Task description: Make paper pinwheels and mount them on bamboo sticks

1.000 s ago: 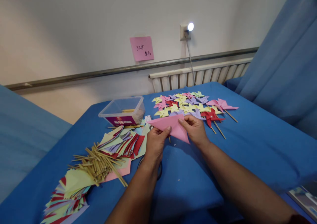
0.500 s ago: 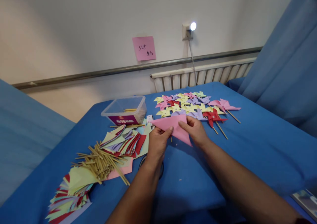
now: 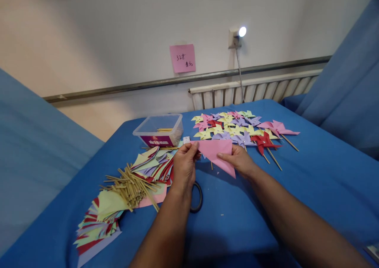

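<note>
A pink sheet of paper point(image 3: 217, 151), folded into a triangle, is held above the blue table between both hands. My left hand point(image 3: 185, 161) pinches its left corner between thumb and fingers. On the paper's right side, my right hand point(image 3: 239, 160) grips it, thumb in front and fingers behind. Below my left wrist a black scissors handle point(image 3: 197, 199) shows; my forearm hides the rest. Just behind the paper lie finished paper pinwheels point(image 3: 237, 130) in yellow, purple, pink and red on sticks.
A clear plastic box point(image 3: 158, 128) holding thin sticks stands at the back left. In front of it are coloured paper pieces point(image 3: 154, 165), a heap of short sticks point(image 3: 132, 187) and another fanned paper stack point(image 3: 99, 224). Blue curtains point(image 3: 349, 70) hang at both sides.
My left hand has slid to the paper's left corner, and my right thumb has moved lower on the sheet. The view has turned slightly left, and more of the scissors handle shows.
</note>
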`<state>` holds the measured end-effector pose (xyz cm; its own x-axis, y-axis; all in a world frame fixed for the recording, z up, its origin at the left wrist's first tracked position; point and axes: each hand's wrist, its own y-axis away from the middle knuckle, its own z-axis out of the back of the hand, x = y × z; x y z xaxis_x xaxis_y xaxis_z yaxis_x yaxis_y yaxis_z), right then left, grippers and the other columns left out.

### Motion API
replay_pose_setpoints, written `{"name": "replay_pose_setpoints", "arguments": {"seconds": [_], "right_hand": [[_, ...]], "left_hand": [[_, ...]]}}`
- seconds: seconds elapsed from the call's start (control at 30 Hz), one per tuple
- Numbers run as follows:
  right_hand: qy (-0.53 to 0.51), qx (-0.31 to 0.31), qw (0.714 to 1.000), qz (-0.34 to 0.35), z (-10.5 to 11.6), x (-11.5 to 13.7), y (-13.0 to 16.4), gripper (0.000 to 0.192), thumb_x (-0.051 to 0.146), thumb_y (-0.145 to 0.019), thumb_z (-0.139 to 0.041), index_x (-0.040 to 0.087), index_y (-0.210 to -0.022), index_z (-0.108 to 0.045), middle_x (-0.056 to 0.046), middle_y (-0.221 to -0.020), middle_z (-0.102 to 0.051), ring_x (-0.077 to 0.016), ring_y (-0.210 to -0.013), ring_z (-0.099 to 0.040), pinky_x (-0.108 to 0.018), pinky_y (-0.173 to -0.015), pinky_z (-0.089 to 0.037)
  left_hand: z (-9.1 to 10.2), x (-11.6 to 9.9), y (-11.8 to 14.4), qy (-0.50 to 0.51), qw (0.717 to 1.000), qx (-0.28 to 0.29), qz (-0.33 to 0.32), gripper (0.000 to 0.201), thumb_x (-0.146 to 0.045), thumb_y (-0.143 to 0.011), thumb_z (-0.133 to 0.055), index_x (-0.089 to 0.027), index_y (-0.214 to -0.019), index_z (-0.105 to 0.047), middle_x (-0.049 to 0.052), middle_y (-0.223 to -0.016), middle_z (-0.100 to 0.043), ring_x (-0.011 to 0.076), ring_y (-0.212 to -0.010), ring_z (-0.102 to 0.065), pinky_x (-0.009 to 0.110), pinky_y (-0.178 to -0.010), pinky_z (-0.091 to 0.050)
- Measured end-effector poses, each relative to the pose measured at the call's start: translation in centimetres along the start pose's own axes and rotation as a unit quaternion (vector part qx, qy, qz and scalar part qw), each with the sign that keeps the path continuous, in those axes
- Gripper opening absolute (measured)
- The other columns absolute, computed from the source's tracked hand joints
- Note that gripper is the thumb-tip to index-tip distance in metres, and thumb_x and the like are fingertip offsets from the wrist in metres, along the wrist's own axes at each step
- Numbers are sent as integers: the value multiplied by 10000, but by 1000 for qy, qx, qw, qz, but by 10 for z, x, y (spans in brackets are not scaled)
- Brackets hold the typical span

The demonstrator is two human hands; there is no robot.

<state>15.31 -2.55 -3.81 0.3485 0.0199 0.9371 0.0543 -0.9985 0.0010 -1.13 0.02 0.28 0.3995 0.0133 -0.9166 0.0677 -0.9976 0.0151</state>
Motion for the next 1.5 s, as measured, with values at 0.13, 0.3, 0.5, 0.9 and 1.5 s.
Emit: {"name": "replay_pose_setpoints", "arguments": {"seconds": [0.13, 0.3, 0.5, 0.9, 1.5], "right_hand": [[-11, -1, 1000, 4, 1, -1, 0, 414, 340, -657, -802, 182, -1028, -711, -83, -1005, -745, -237, -841, -697, -399, -820, -518], [-23, 6, 1000, -1, 1, 2, 2, 393, 332, -645, -810, 177, -994, -717, -81, -978, -748, -232, -811, -695, -380, -783, -520], [-57, 17, 998, -23, 1, 8, 6, 377, 327, -648, -809, 164, -974, -713, -80, -905, -753, -207, -711, -684, -340, -692, -518], [-11, 33, 999, -24, 7, 6, 5, 409, 345, -648, -811, 156, -995, -703, -73, -862, -742, -184, -671, -665, -320, -646, -507], [22, 38, 999, -5, 14, 9, 3, 411, 368, -663, -797, 172, -1013, -705, -78, -915, -742, -205, -720, -673, -335, -673, -508]], "left_hand": [[2, -1, 0, -23, 1000, 1, -6, 282, -342, -619, -811, -131, -700, -644, -18, -621, -597, 66, -541, -513, 193, -560, -413], [4, 2, -1, -67, 997, 15, -19, 298, -343, -627, -809, -140, -622, -592, -28, -548, -572, 65, -506, -497, 195, -542, -400], [3, -9, -1, 8, 999, 35, 6, 307, -331, -622, -818, -141, -826, -690, 14, -741, -668, 83, -622, -584, 193, -577, -442], [5, -10, 1, 37, 997, 65, 21, 237, -278, -654, -804, -155, -765, -634, -21, -611, -614, 68, -522, -547, 177, -522, -428], [1, -17, 3, -26, 997, 64, -42, 264, -289, -591, -814, -166, -731, -626, -36, -598, -564, 69, -520, -499, 196, -532, -393]]}}
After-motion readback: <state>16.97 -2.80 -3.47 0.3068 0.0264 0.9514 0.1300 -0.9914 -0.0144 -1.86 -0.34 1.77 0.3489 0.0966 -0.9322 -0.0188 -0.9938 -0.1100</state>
